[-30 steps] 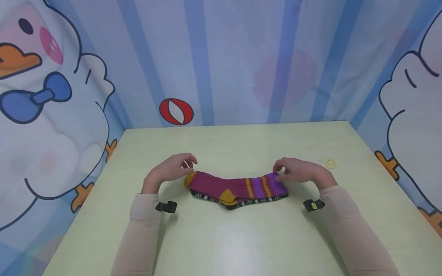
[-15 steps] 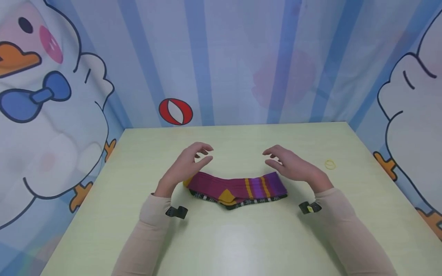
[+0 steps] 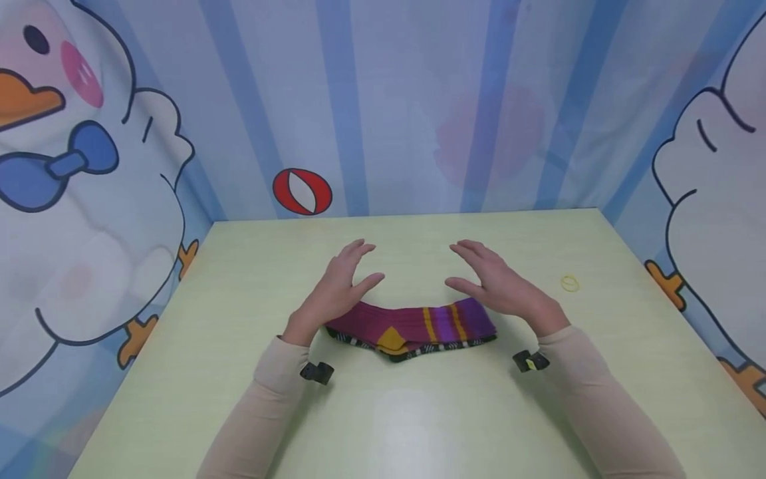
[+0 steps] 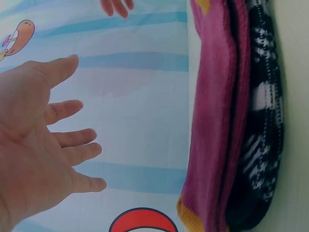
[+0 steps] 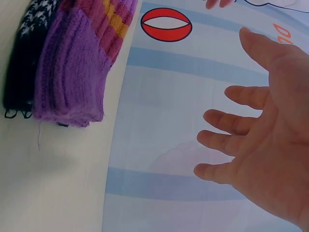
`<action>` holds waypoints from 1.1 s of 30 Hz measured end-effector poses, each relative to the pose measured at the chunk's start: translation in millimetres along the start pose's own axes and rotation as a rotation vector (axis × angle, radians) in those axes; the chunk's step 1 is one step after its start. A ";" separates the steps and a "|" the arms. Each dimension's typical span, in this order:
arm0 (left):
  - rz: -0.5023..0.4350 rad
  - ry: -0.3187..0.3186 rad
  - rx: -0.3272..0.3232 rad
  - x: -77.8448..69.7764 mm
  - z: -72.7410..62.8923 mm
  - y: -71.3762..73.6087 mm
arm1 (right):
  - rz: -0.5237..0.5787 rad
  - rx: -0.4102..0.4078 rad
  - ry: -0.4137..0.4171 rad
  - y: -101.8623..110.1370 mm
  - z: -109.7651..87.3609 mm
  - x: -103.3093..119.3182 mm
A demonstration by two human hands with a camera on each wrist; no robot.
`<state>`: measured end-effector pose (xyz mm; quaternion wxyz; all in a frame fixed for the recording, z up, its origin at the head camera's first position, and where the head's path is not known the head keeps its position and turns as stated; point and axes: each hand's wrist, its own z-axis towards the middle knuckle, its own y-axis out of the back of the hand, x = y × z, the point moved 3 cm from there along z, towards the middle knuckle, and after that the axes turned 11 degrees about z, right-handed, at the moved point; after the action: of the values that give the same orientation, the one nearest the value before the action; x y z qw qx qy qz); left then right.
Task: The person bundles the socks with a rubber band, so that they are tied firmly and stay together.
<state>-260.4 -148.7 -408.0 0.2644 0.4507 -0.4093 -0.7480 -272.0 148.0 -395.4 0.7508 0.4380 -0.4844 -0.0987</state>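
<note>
A maroon and purple sock pair (image 3: 413, 326) with mustard toe, heel and stripes lies flat across the middle of the table. Beneath it, a black-and-white patterned sock pair (image 3: 413, 354) shows along the near edge. My left hand (image 3: 341, 283) hovers over the toe end with fingers spread, hiding the mustard toe in the head view. Over the cuff end, my right hand (image 3: 499, 283) is held up likewise, palm facing the left one. Both wrist views show bare palms and straight fingers, with the maroon sock (image 4: 212, 116) and purple cuff (image 5: 72, 82) apart from them.
Two thin yellow rubber bands (image 3: 570, 283) lie on the pale table (image 3: 407, 419) toward the right. A printed curtain (image 3: 395, 106) with cartoon birds encloses the table at the back and sides.
Both hands have lifted off the sock ends, moved inward and up toward the back, and opened their fingers wider. The socks stay where they were.
</note>
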 end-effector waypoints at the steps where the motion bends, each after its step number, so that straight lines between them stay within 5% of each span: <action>1: 0.008 -0.004 0.003 -1.7 0.7 -1.4 | -0.004 -0.003 -0.004 0.4 -0.3 -0.1; 21: 0.159 -0.101 0.121 -43.3 13.1 -44.6 | -0.017 -0.067 -0.237 57.9 -25.7 -61.8; 33: 0.243 -0.185 0.217 -62.2 7.6 -65.9 | -0.004 -0.041 -0.346 78.1 -37.0 -99.9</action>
<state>-240.7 -63.7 -433.7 0.2638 0.3531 -0.5616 -0.7003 -314.5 272.6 -406.0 0.6646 0.4002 -0.6036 -0.1840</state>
